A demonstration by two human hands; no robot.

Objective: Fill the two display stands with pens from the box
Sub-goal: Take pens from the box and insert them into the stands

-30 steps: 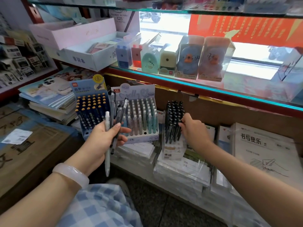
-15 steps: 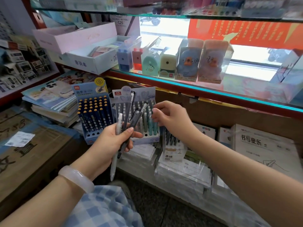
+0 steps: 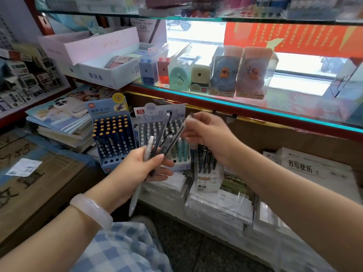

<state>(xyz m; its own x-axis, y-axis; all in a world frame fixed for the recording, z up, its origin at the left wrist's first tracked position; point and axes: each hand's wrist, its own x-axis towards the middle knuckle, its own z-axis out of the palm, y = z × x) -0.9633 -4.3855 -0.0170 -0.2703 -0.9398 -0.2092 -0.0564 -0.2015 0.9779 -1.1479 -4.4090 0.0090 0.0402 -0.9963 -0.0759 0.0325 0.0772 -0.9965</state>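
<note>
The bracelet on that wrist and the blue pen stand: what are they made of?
The bracelet looks like polished jade or glass: milky, translucent, with a soft gloss; I can't tell which. The blue pen stand seems printed cardboard: flat folded panels, a matte printed header, and punched round holes.

Glossy glass shelf [image 3: 255, 112] — smooth, seemingly plastic pens [image 3: 165, 134].

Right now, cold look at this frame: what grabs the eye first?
The left hand at centre, holding a fan of pens, one white among dark ones, while the right hand pinches the top of one dark pen. Right behind stand two display stands: the dark blue one with yellow-capped pens on the left, the pale one beside it. Above, a row of pastel sharpeners lines the glass shelf.
</note>
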